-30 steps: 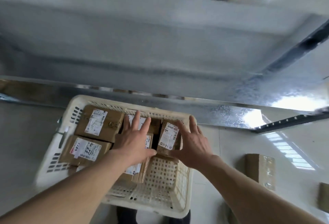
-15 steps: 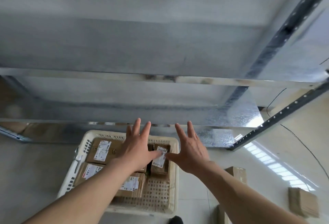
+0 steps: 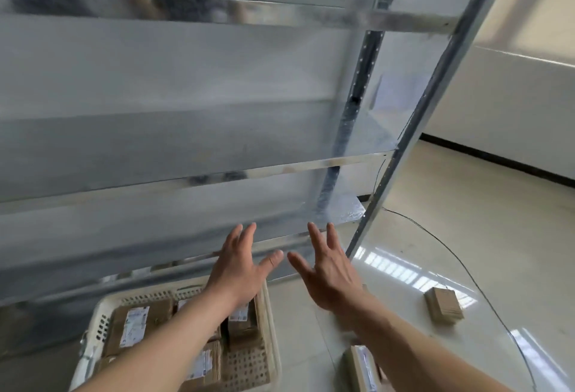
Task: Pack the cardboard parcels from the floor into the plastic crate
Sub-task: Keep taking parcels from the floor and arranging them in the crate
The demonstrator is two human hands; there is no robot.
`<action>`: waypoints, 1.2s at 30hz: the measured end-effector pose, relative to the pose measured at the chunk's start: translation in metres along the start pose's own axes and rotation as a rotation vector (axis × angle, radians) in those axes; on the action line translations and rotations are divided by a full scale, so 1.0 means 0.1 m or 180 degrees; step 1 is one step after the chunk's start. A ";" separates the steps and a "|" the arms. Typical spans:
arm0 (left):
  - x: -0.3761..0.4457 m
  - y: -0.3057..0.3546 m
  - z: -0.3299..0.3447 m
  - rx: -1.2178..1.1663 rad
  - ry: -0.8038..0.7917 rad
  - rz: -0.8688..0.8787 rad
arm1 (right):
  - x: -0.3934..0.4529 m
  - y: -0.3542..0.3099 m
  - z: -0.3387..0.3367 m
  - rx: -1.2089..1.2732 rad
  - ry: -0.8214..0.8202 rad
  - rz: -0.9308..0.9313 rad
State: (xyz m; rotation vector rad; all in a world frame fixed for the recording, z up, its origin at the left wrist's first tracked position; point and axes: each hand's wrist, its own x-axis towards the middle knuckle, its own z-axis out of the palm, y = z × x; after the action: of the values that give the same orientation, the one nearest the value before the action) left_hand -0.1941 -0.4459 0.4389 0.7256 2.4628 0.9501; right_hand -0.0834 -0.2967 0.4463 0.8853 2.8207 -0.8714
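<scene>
Two empty, splayed hands, left (image 3: 239, 270) and right (image 3: 329, 273), now raised above the crate (image 3: 93, 332), formerly down over its parcels (image 3: 133, 326).

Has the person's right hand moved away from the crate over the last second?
Yes. The right hand, which was over the crate's right edge against a parcel, now hovers open over bare floor to the right of it, empty.

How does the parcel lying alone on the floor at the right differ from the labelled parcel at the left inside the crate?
The floor parcel lies on the shiny floor, outside the plastic crate; the crate parcel is already packed among others. The floor parcel shows plain cardboard with no label visible; the crate parcel shows a white label on top. Both are brown cardboard, and neither hand touches them.
</scene>
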 end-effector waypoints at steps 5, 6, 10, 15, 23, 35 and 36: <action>-0.18 0.46 0.11 0.0060 -0.0008 0.0249 | -0.39 0.30 -0.28 0.0126 0.0275 0.0223; -0.23 0.53 0.17 0.0065 -0.0056 0.0256 | -0.48 0.40 -0.29 0.0157 0.0279 0.0297; -0.41 0.82 0.46 0.0000 -0.0197 0.0380 | -0.78 0.80 -0.45 0.0278 0.0409 0.0350; -0.57 1.33 0.90 0.0020 -0.0258 0.0494 | -1.09 1.35 -0.79 0.0333 0.0515 0.0499; -0.96 2.13 1.68 0.0064 -0.0345 0.0611 | -1.62 2.30 -1.36 0.0381 0.0594 0.0538; -1.04 2.78 2.30 0.0058 -0.0478 0.0691 | -1.82 3.02 -1.80 0.0275 0.0625 0.0641; -1.01 2.80 2.32 0.0078 -0.0491 0.0700 | -1.80 3.03 -1.80 0.0294 0.0639 0.0658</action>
State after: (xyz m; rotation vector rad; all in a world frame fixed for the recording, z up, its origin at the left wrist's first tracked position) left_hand 0.0980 -0.2133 0.4945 1.0545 2.2981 0.9046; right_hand 0.2506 -0.0872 0.4850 1.3198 2.7994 -0.9379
